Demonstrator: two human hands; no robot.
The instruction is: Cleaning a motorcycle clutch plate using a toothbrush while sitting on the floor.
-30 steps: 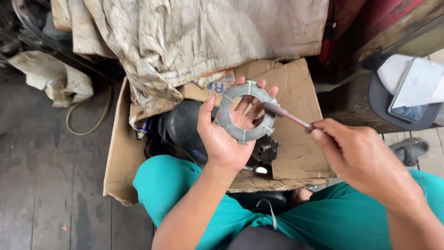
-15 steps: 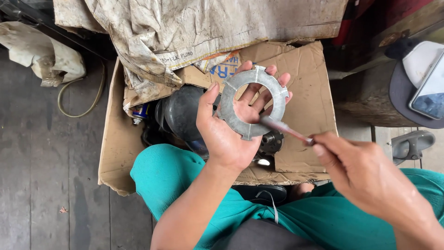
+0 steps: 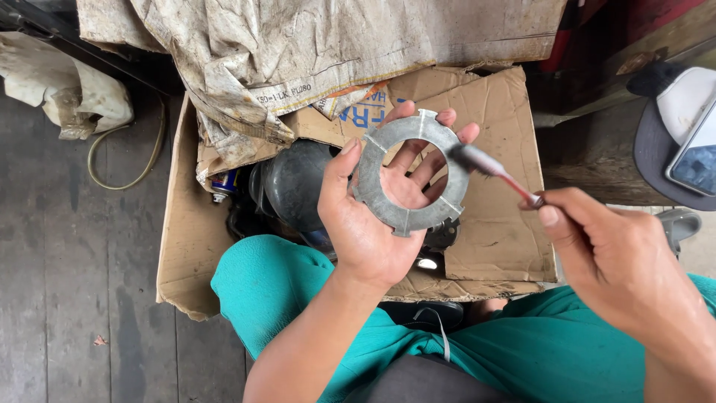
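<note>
Over flattened cardboard, left hand holds ring; right hand holds brush.

Matt grey metal ring, creased brown cardboard, stained rough woven sack, worn grey wooden floor.

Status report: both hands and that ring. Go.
Left hand grips grey notched ring, palm behind it. Right hand pinches thin brush, tip at ring's right edge. Nothing between them.
</note>
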